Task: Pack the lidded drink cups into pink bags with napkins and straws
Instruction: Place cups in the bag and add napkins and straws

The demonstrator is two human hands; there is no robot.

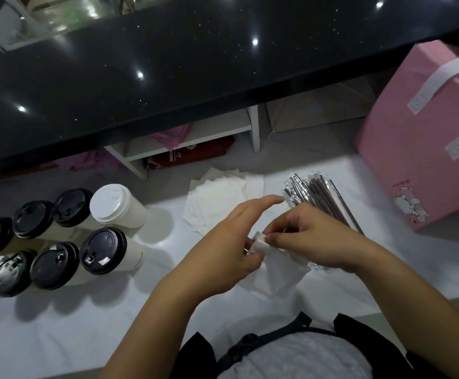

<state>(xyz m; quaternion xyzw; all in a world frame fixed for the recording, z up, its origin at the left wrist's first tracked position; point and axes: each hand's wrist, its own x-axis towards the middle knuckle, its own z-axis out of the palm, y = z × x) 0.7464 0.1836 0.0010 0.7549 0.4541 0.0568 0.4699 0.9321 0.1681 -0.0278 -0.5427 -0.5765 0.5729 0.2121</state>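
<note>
White cloth-covered surface (pixel 58 337) is carrying lidded paper drink cups (pixel 54 265) at its left edge, seemingly all unpacked; loose white paper napkins (pixel 217 192) and wrapped straws (pixel 313 195) are lying mid-surface; a pink paper bag (pixel 419 149) is standing at the right edge; left hand (pixel 222 242) and right hand (pixel 315 239) are pinching one folded white napkin (pixel 259 243) between them; packing is likely just beginning.

Nothing legible: raised lettering on the black lid (pixel 103 247) left of the left hand (pixel 231 242) and red print on the pink bag (pixel 414 149) right of the right hand (pixel 313 242) are blurred.
</note>
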